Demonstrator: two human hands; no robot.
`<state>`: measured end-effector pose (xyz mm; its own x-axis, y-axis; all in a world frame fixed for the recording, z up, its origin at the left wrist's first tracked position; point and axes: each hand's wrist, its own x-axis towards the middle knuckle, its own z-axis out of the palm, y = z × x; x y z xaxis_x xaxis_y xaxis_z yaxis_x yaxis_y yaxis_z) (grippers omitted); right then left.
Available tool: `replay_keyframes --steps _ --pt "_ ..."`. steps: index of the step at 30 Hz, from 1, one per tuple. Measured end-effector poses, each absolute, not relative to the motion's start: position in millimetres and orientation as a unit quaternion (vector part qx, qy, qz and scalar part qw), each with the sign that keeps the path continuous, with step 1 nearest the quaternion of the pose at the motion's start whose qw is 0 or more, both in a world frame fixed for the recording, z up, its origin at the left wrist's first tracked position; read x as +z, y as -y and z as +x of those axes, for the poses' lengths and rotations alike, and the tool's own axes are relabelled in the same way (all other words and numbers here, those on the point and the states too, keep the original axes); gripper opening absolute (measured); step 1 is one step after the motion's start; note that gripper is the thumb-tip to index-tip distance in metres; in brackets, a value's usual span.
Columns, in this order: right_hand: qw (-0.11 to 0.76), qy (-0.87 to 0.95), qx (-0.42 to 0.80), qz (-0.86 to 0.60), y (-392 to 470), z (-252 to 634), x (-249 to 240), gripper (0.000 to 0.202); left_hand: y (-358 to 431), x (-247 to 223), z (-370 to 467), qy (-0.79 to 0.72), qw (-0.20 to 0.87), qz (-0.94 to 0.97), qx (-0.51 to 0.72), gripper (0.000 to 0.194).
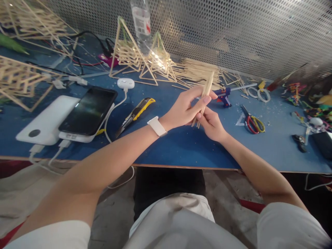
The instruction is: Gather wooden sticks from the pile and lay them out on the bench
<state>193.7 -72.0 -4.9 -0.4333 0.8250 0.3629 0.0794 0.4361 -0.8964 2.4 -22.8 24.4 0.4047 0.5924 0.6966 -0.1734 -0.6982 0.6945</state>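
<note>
Over the blue table [181,145], my left hand [185,107] and my right hand [211,122] both hold a small bundle of thin wooden sticks [207,88]. The bundle stands nearly upright, tilted slightly to the right. My left fingers wrap its middle, and my right fingers pinch its lower end. A white watch band sits on my left wrist. Behind the hands lies a blue glue gun [223,95].
A yellow utility knife [136,112], a phone [88,110] on a white power bank [44,124], red and yellow scissors [252,121], stick pyramid frames [137,57], a loose stick pile [197,71], a plastic bottle [141,24] and a perforated metal wall behind.
</note>
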Motion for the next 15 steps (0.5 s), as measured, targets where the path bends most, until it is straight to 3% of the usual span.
replay_keyframes --steps 7,15 --pt "0.454 0.743 0.364 -0.331 73.4 198.3 -2.1 0.031 15.7 20.9 3.5 -0.097 0.3 0.78 0.54 0.04" --pt "0.462 0.715 0.412 -0.325 74.9 196.6 -1.5 0.036 16.5 18.4 4.0 -0.104 0.29 0.783 0.541 0.044"
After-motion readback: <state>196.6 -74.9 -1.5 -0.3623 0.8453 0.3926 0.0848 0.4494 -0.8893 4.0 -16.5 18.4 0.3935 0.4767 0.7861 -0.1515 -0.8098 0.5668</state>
